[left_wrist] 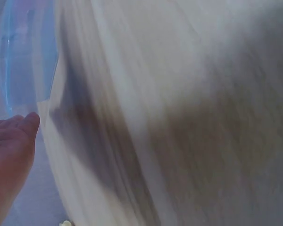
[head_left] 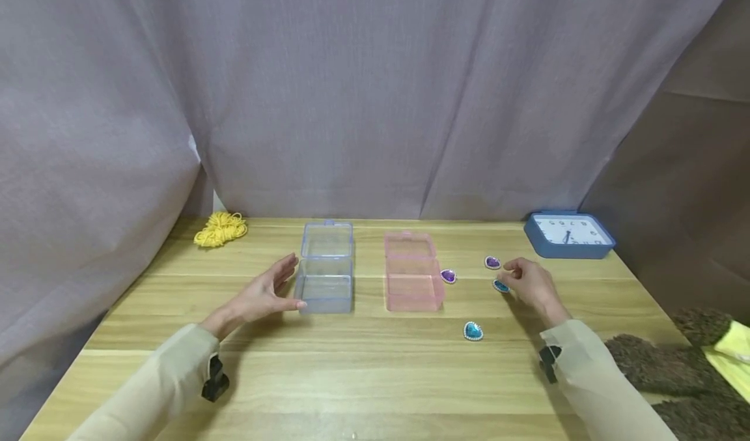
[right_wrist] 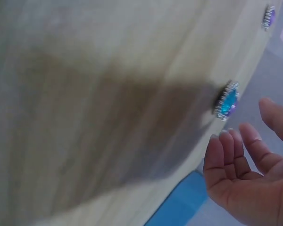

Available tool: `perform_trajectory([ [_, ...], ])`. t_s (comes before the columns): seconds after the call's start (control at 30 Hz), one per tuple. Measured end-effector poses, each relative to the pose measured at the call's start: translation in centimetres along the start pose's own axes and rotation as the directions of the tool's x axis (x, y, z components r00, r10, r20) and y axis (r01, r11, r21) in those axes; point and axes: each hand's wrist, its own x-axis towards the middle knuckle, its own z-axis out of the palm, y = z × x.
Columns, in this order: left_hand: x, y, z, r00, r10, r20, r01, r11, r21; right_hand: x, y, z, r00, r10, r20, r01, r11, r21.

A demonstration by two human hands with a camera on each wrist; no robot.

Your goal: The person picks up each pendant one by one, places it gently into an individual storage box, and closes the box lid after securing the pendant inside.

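Note:
My left hand (head_left: 265, 295) is at the left side of a clear blue plastic box (head_left: 324, 305) with its lid laid open, fingers spread, thumb at the front left corner. Whether the thumb touches it, I cannot tell. My right hand (head_left: 533, 287) hovers by a teal heart-shaped gem (head_left: 500, 286), its fingers bent loosely. The right wrist view shows a gap between the fingertips (right_wrist: 214, 137) and that teal gem (right_wrist: 228, 101). A purple gem (head_left: 492, 262) lies just behind it. Another teal gem (head_left: 472, 331) rests nearer the front.
An open clear pink box (head_left: 414, 305) stands right of the blue one, with a purple gem (head_left: 448, 276) beside it. Yellow cord (head_left: 221, 230) is bundled at the back left. A blue clock (head_left: 571, 236) lies at the back right. Behind the table hangs a grey curtain (head_left: 328, 96).

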Motion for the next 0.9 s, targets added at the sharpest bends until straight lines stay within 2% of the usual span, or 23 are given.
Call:
perform_trajectory([
  [0.1, 0.2, -0.4, 0.2, 1.0, -0.015, 0.013, 0.015, 0.998, -0.055, 0.1, 0.4, 0.6, 1.0, 0.004, 0.015, -0.004, 1.0, -0.027],
  [0.23, 0.6, -0.8, 0.5, 0.999, -0.017, 0.027, 0.019, 0.996, -0.083, 0.1, 0.8, 1.2, 1.0, 0.005, 0.009, -0.004, 0.998, -0.059],
  [0.43, 0.9, -1.1, 0.8, 1.0, -0.004, 0.015, 0.005, 0.997, -0.081, 0.4, 0.9, 1.4, 1.0, 0.003, 0.003, -0.003, 0.998, -0.06],
  [0.53, 0.9, -1.1, 0.9, 1.0, 0.006, 0.002, -0.006, 0.997, -0.077, 0.3, 1.0, 1.3, 1.0, 0.0, 0.016, 0.0, 1.0, -0.022],
  [0.63, 1.0, -0.9, 1.0, 1.0, 0.008, -0.008, -0.009, 0.997, -0.083, 0.3, 0.9, 1.0, 0.999, 0.024, 0.025, -0.026, 0.996, 0.082],
  [0.73, 1.1, -0.9, 1.1, 1.0, 0.007, -0.009, -0.008, 0.996, -0.088, 0.4, 0.1, 0.8, 0.999, 0.05, 0.009, -0.051, 0.969, 0.242],
  [0.8, 1.2, -0.9, 1.1, 1.0, -0.002, -0.009, 0.001, 0.994, -0.105, 0.6, -0.9, 0.7, 0.999, 0.043, -0.006, -0.037, 0.93, 0.365],
  [0.9, 1.2, -1.0, 1.1, 1.0, -0.01, -0.007, 0.009, 0.993, -0.121, 0.9, -3.7, 0.8, 1.0, 0.019, -0.01, -0.011, 0.856, 0.517],
])
